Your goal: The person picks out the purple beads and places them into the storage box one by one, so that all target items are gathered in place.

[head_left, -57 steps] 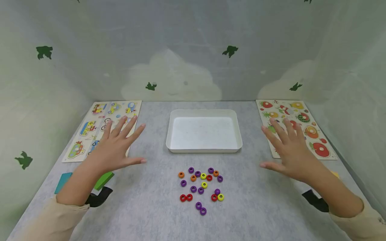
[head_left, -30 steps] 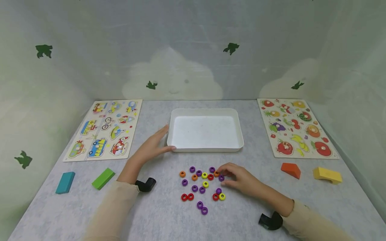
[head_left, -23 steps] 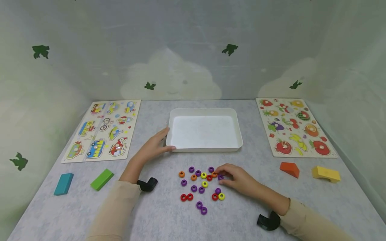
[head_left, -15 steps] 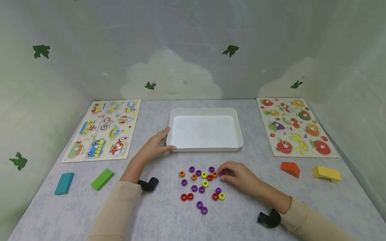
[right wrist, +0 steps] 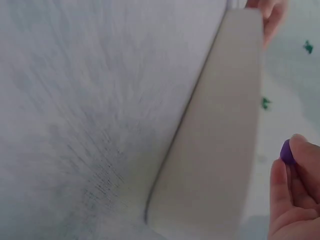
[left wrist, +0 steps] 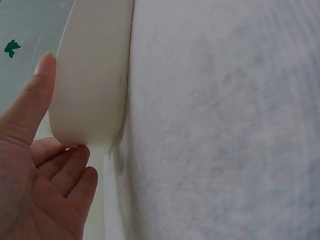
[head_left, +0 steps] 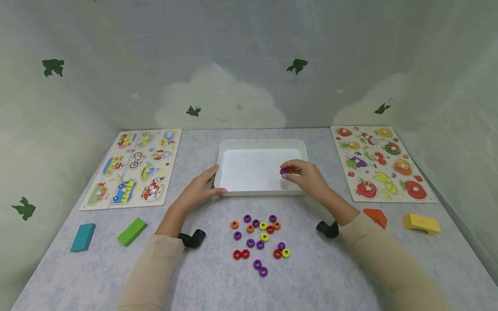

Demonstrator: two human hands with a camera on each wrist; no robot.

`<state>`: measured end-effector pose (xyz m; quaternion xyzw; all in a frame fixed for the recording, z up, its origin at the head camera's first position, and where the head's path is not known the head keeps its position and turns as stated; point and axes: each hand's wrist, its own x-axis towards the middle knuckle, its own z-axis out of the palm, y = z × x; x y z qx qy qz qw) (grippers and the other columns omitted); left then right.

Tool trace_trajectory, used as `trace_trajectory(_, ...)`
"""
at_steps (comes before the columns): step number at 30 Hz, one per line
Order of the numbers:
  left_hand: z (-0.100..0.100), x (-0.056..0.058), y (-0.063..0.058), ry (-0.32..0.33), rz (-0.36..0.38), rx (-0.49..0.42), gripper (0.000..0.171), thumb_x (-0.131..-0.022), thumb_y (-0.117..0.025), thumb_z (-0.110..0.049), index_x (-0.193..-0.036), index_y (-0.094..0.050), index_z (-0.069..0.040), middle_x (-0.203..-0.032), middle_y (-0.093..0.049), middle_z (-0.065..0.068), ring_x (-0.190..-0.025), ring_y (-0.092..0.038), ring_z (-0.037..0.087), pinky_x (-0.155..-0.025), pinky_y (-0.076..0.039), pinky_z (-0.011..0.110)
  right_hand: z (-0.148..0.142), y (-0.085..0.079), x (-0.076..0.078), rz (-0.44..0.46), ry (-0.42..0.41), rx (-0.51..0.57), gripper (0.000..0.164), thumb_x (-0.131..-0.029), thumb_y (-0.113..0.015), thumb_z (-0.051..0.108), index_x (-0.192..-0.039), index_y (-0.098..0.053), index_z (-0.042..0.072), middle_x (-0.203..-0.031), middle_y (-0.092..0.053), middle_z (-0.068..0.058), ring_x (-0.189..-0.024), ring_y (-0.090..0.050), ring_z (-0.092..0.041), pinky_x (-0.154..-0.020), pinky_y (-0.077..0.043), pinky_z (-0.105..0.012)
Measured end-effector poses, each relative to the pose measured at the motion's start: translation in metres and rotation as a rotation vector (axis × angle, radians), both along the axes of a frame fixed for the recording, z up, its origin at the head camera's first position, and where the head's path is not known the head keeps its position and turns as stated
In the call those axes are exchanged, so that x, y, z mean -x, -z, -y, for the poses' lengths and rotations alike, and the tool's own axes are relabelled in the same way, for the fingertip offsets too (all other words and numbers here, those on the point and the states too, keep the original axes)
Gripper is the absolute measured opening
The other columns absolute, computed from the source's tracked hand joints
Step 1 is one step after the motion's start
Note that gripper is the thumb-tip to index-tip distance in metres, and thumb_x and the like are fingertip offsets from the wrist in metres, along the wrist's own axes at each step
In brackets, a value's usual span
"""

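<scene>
A shallow white tray (head_left: 264,193) stands at the back middle of the table. My left hand (head_left: 194,190) holds its front left corner, thumb at the front wall and fingers along the left side; the left wrist view shows those fingers bent against the tray's end (left wrist: 92,90). Over the tray's right part, my right hand (head_left: 307,176) pinches a purple bead (head_left: 283,171) between thumb and fingertips. In the right wrist view the purple bead (right wrist: 287,152) shows above the rim level. Loose purple, red, orange and yellow beads (head_left: 260,245) lie in front of the tray.
A vehicle puzzle board (head_left: 132,168) lies at the left and a fruit puzzle board (head_left: 383,164) at the right. Teal (head_left: 83,237) and green (head_left: 132,232) blocks sit left; orange (head_left: 376,217) and yellow (head_left: 422,223) blocks sit right, the orange one partly behind the sleeve.
Both raised, spread hands came down; the left took the tray's corner. The right pinched a purple bead from the group's right side and carried it away from me over the tray.
</scene>
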<state>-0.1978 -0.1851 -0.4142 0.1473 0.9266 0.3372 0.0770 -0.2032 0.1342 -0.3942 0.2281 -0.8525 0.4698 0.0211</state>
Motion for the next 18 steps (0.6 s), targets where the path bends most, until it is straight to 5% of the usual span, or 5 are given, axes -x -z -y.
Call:
trace_trajectory(8,-0.001,-0.001,0.000,-0.014,0.007,-0.032,0.092,-0.062,-0.061,-0.052,-0.133,-0.018,-0.011,-0.134,-0.020,0.008,-0.121,-0.017,0.023,-0.097,-0.016,0.039,0.013,0.023,0.041,0.172,0.035,-0.089,0.019,-0.073,-0.062,0.007,-0.091,-0.060,0.003,-0.086,-0.058,-0.004,-0.079,-0.052,-0.014,-0.076,-0.043,-0.027)
trace_trajectory(14,-0.001,0.000,0.001,-0.022,0.017,-0.037,0.094,-0.061,-0.060,-0.055,-0.133,-0.018,-0.012,-0.135,-0.019,0.008,-0.121,-0.018,0.023,-0.097,-0.017,0.039,0.017,0.032,0.053,0.189,0.067,-0.224,0.014,-0.071,-0.064,0.011,-0.084,-0.061,0.011,-0.080,-0.057,0.001,-0.076,-0.050,-0.012,-0.070,-0.042,-0.026)
trace_trajectory(18,-0.001,0.000,0.001,-0.016,0.015,-0.043,0.094,-0.061,-0.059,-0.055,-0.133,-0.017,-0.011,-0.135,-0.019,0.009,-0.120,-0.019,0.025,-0.097,-0.018,0.039,0.016,0.033,0.053,0.212,0.077,-0.220,0.019,-0.071,-0.065,0.015,-0.088,-0.059,0.011,-0.083,-0.056,0.001,-0.077,-0.050,-0.012,-0.071,-0.041,-0.026)
